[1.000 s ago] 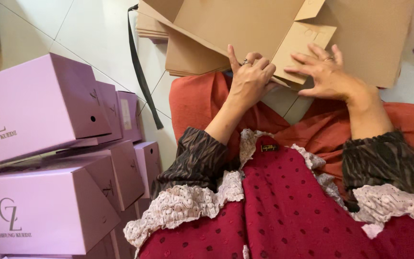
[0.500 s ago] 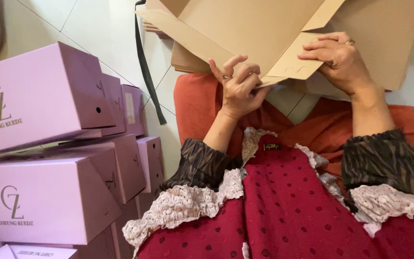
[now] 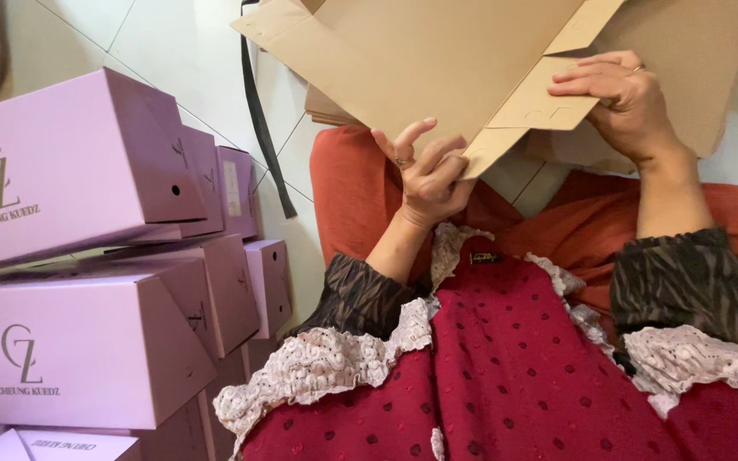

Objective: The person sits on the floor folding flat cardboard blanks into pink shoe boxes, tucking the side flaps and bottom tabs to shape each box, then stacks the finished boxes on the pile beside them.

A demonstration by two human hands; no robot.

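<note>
Both hands grip cardboard sheet [image 3: 437,68]: left hand [image 3: 424,175], right hand [image 3: 621,102]; pink boxes [image 3: 87,256] stacked left.

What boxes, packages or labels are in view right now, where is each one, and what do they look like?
Flat cardboard box blank: top centre, plain brown, flaps partly folded, held by left hand and right hand.
Pink boxes: stacked at left, rectangular, pale lilac-pink with dark printed logos.
Small dark label: on the red dotted garment, centre.
</note>
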